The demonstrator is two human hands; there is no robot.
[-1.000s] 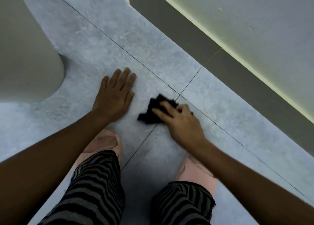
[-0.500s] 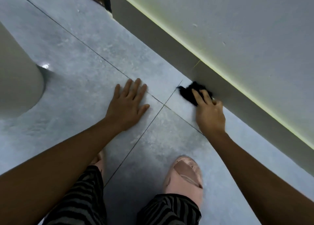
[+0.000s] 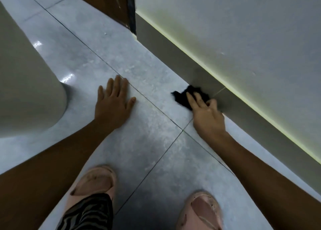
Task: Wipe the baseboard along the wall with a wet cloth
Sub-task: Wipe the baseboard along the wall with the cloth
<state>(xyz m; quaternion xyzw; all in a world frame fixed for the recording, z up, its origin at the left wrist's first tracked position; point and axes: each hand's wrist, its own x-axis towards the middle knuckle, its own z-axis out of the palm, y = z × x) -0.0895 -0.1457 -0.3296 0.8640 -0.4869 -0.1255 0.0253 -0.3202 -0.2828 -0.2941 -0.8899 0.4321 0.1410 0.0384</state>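
A grey baseboard runs along the foot of the pale wall, from the door frame at the top down to the lower right. A black cloth is pressed against the baseboard where it meets the floor. My right hand holds the cloth, fingers spread over it, thumb side against the baseboard. My left hand lies flat on the grey floor tile, fingers apart, holding nothing.
A large rounded beige object stands on the floor at the left. A brown door with a dark frame edge sits at the top. My two feet in pink slippers are at the bottom.
My right hand carried the black cloth from the middle of the floor over to the baseboard. The view has shifted so the door is in sight. My left hand stays flat on the tile.
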